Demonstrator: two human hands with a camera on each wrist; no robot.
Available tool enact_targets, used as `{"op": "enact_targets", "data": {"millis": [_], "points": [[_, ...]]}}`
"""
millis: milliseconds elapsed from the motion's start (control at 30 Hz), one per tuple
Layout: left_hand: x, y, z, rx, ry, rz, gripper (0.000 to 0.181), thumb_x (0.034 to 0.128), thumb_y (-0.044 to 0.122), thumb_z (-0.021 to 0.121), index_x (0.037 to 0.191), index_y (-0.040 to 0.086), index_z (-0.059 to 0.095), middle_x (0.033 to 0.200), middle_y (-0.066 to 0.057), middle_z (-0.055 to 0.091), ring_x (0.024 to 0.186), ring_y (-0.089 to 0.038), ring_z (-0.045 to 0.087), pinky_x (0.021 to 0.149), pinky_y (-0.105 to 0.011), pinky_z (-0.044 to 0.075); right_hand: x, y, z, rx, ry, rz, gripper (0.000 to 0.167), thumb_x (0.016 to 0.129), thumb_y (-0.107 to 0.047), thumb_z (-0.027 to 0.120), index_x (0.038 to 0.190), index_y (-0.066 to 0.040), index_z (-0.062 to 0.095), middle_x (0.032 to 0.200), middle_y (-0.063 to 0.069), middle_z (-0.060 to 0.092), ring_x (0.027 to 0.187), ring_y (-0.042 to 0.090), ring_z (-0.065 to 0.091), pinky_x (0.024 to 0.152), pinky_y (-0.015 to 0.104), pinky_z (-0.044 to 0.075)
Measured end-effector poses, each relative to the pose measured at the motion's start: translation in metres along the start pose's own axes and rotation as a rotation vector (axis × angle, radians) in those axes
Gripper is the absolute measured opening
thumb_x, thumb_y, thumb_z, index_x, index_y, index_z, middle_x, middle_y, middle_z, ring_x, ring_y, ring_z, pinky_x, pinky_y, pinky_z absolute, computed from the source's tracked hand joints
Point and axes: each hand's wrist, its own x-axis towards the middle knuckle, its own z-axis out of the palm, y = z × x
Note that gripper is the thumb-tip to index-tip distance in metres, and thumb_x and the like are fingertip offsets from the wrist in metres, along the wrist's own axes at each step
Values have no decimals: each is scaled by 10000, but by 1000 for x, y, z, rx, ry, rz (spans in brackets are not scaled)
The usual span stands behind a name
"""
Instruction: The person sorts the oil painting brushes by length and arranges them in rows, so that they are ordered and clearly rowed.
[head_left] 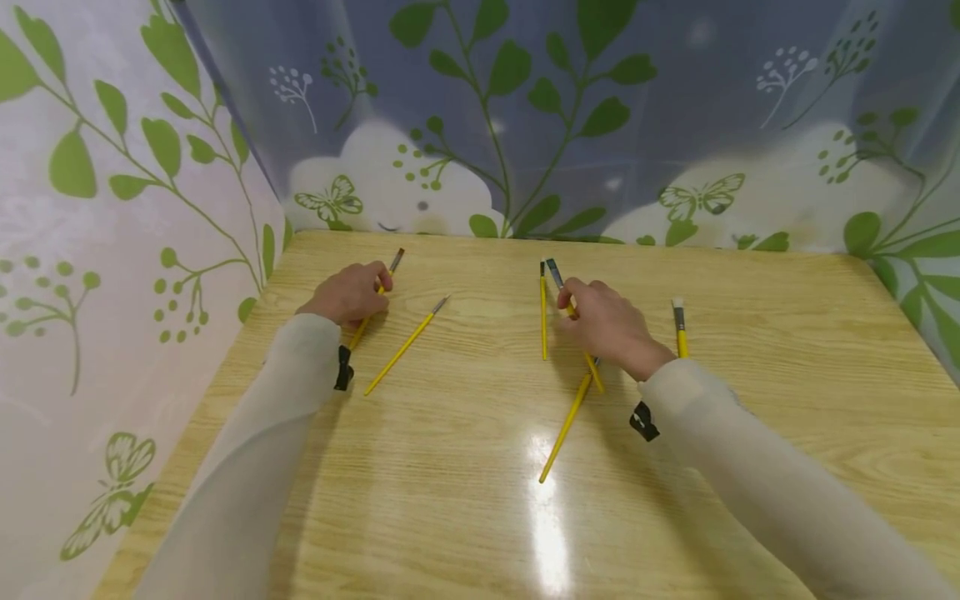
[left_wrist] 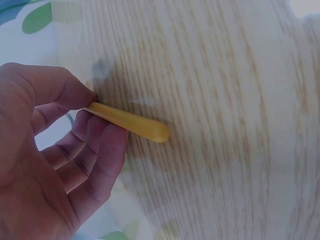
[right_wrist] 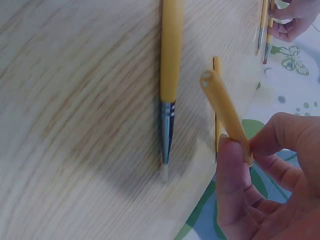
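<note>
At the left of the head view my left hand (head_left: 348, 295) pinches a yellow-handled paintbrush (head_left: 397, 262) with a brownish-red tip pointing away from me. The handle's rounded end (left_wrist: 150, 129) sticks out past the fingers in the left wrist view. My right hand (head_left: 609, 323) holds another yellow paintbrush between thumb and fingers; its wide dark-green bristles (head_left: 553, 267) point to the far side. Close by the right hand lie a thin paintbrush (head_left: 543, 312), a paintbrush (head_left: 565, 429) angled towards me, and a white-tipped paintbrush (head_left: 680, 327) partly covered by the forearm. A thin paintbrush (head_left: 405, 349) lies beside the left hand.
The brushes are on a light wood-grain table (head_left: 435, 500) with a glossy reflection near the front. Leaf-patterned fabric (head_left: 450, 183) stands along the far edge, and a similar pale panel (head_left: 150, 250) along the left.
</note>
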Motion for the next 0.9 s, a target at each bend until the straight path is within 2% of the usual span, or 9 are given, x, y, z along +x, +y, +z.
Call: {"op": "enact_targets", "data": {"millis": [567, 833, 900], "points": [[2, -1, 1, -9, 6, -9, 298, 1011, 132, 572, 1308, 113, 549, 1218, -168, 599, 700, -251, 603, 609, -336, 482, -10, 25, -11, -5, -10, 26, 328, 1045, -182, 594, 1352, -67, 604, 1181, 180, 603, 905, 305, 570, 682, 390, 461], [-1, 1, 0, 0, 5, -5, 305, 1017, 136, 566, 1319, 107, 547, 1226, -173, 600, 711, -250, 605, 621, -336, 478, -15, 37, -19, 4, -13, 38, 344, 1046, -213, 606, 1354, -59, 598, 1174, 193, 594, 790, 276, 590, 643, 385, 473], [0, 1, 0, 0, 4, -4, 309, 1015, 134, 565, 1322, 107, 545, 1215, -170, 600, 710, -250, 600, 622, -336, 475, -17, 41, -21, -1, -10, 41, 346, 1049, -219, 614, 1355, -58, 598, 1164, 194, 601, 805, 276, 586, 645, 387, 469]]}}
